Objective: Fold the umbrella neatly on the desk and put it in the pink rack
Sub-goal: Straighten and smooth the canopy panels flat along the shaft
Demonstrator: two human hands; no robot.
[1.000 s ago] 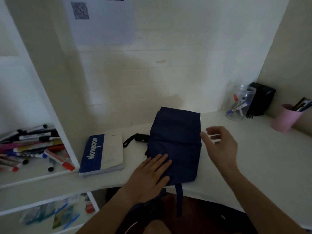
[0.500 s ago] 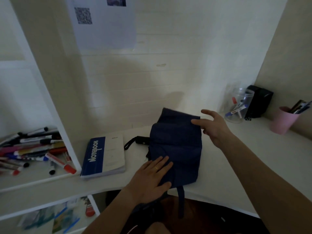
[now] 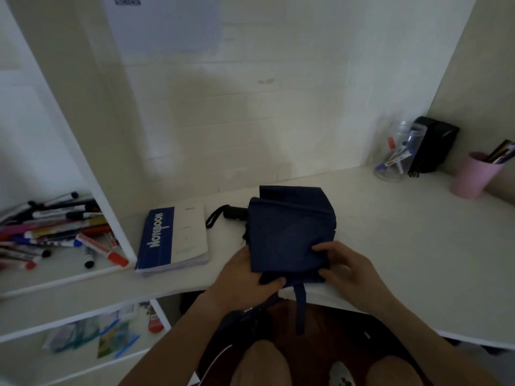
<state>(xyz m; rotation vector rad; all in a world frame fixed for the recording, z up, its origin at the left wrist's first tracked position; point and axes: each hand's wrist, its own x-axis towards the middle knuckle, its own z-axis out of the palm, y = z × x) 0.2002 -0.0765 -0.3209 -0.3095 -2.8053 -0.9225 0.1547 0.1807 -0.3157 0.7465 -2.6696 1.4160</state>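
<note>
Both hands now pinch the umbrella's near edge — right hand (image 3: pixel 345 270) back from the far corner.
Left hand (image 3: pixel 245 277) grips too; umbrella (image 3: pixel 291 232) lies on the desk (image 3: pixel 404 246), handle leftward — pink rack (image 3: pixel 471 178) far right, nearer the right hand.

— What sort of place is this?
— A study corner in a home or dorm room. A white desk (image 3: pixel 390 218) fits into an alcove of pale painted brick wall (image 3: pixel 250 121).
— What else shows it?
— A blue-and-white notebook (image 3: pixel 172 238) lies on the left of the desk. Marker pens (image 3: pixel 55 232) are piled on a white shelf (image 3: pixel 69 274) further left. At the far right stand a clear jar of pens (image 3: pixel 395 154) and a pink cup (image 3: pixel 473 174) holding more.
</note>
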